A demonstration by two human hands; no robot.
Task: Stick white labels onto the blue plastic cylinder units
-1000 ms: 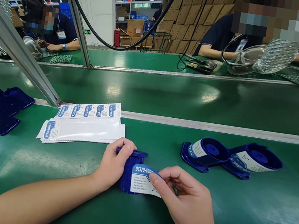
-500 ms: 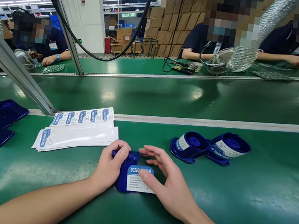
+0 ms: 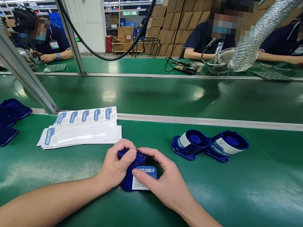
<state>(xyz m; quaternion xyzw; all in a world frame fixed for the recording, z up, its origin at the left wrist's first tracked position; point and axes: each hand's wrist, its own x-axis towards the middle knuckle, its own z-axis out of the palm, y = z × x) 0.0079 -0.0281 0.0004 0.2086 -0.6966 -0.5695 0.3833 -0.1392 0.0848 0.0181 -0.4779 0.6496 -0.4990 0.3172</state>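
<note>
room rightward of right hand (image 3: pixel 168 182), blue cups (image 3: pixel 192 145) as obstacle beyond

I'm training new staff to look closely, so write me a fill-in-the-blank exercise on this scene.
The part in the left hand is coloured ____.
The label is partly covered by the ____ hand.
The label sheets lie nearer the ____ hand.
Farther right stand ____ other labelled parts.

Missing words: blue; right; left; two.

The desk (image 3: pixel 268 207) is viewed from close above its near side by one head-worn camera, faced forward and down, with boxes (image 3: pixel 171 21) shown well beyond the desk's far edge (image 3: pixel 224 123).
</note>
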